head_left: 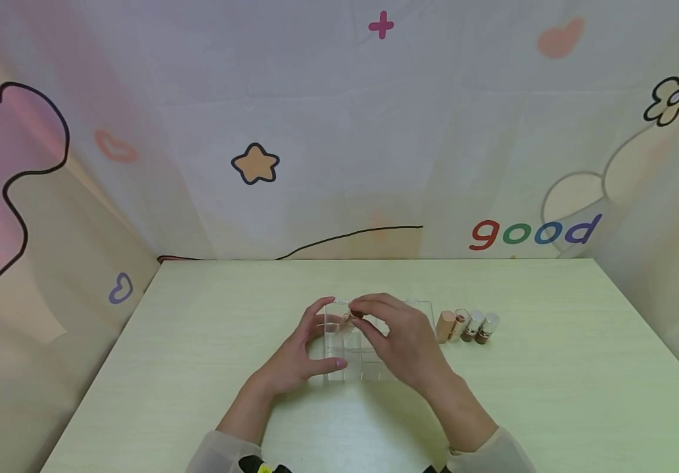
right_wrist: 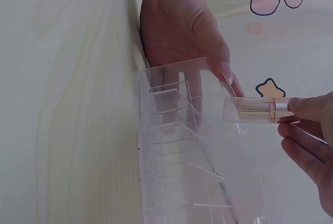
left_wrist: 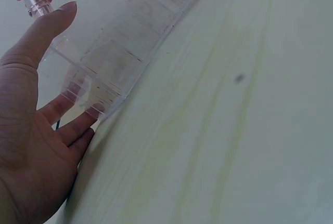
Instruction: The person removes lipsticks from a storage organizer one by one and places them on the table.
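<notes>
A clear plastic organizer with upright dividers [head_left: 370, 369] stands on the table. My left hand [head_left: 292, 362] holds its left end, thumb along the near side and fingers round the far side. Above the organizer's left part, my right hand [head_left: 405, 336] pinches a lipstick tube [right_wrist: 255, 110] by one end between thumb and fingertips. This tube has a clear section and a shiny rose-gold band. In the right wrist view it lies level, near the organizer's upper edge; whether it touches the edge I cannot tell.
Several lipstick tubes stand in a row right of the organizer: a tan one [head_left: 445, 326], a clear-capped one [head_left: 459, 324] and silver-capped ones [head_left: 486, 328]. The pale wooden table [head_left: 570, 394] meets a printed cloth backdrop [head_left: 327, 131] behind and at both sides.
</notes>
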`<action>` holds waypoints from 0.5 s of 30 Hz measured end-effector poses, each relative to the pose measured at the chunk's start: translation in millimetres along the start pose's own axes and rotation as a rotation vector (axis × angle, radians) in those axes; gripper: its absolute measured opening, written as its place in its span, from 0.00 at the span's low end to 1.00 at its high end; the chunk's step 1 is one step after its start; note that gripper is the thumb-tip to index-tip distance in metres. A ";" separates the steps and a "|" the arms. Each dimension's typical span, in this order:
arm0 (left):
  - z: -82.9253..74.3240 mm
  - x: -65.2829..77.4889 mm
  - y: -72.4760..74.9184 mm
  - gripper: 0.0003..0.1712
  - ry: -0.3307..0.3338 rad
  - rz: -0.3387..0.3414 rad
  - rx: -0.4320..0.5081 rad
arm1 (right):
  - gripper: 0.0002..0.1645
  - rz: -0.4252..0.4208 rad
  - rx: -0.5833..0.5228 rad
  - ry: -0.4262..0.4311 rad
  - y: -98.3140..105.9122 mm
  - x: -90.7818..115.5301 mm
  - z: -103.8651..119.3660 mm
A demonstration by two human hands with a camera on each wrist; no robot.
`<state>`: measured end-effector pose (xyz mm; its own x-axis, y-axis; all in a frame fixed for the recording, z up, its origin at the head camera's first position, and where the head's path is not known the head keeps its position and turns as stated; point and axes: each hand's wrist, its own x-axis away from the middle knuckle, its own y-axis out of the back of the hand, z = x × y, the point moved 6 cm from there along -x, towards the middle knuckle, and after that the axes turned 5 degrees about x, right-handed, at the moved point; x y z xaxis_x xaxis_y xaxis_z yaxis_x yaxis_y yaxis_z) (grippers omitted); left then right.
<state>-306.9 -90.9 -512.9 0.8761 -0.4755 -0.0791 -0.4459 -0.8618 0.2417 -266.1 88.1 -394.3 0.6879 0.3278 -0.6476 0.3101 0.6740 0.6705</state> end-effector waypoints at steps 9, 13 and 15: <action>-0.9 0.0 -0.1 0.59 0.014 -0.011 0.008 | 0.14 -0.003 -0.007 -0.009 4.3 -1.1 -1.3; -0.3 0.0 0.3 0.59 0.013 -0.010 0.010 | 0.15 -0.018 -0.021 -0.001 6.5 -2.2 -2.5; 0.2 0.0 0.4 0.59 0.015 -0.008 0.010 | 0.15 -0.022 -0.020 -0.002 8.1 -2.6 -2.7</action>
<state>-307.1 -91.2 -513.0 0.8825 -0.4656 -0.0663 -0.4403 -0.8676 0.2313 -267.1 94.5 -388.2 0.6827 0.3112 -0.6611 0.3120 0.6940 0.6488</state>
